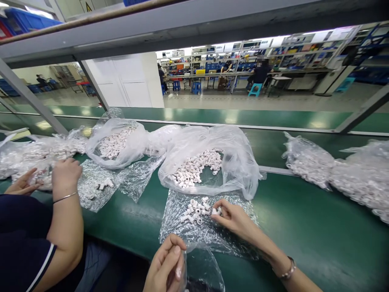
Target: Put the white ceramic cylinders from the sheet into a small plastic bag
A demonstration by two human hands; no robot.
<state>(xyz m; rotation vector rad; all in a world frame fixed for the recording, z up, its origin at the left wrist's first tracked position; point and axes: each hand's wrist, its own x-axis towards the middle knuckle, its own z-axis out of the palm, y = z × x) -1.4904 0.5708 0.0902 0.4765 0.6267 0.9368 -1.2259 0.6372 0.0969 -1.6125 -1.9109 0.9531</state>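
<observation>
At the bottom middle, my left hand (pixel 166 263) is closed on the edge of a clear plastic bag (pixel 206 265), whose mouth hangs open to the right. My right hand (pixel 232 219) has thumb and forefinger curled round a small white plastic fitting (pixel 215 211). It is at the right side of a loose pile of white fittings (pixel 194 210), short tube-like pieces. Beneath that pile lies a crinkled clear plastic sheet (pixel 174 229). Just behind it, a large translucent bag (pixel 240 162) lies open with many more fittings inside.
A co-worker's arm (pixel 67 215) is on the left, beside another open bag of fittings (pixel 121 160). Filled bags (pixel 352 174) lie at the right on the green worktop (pixel 291 227). A metal shelf beam (pixel 182 28) crosses overhead.
</observation>
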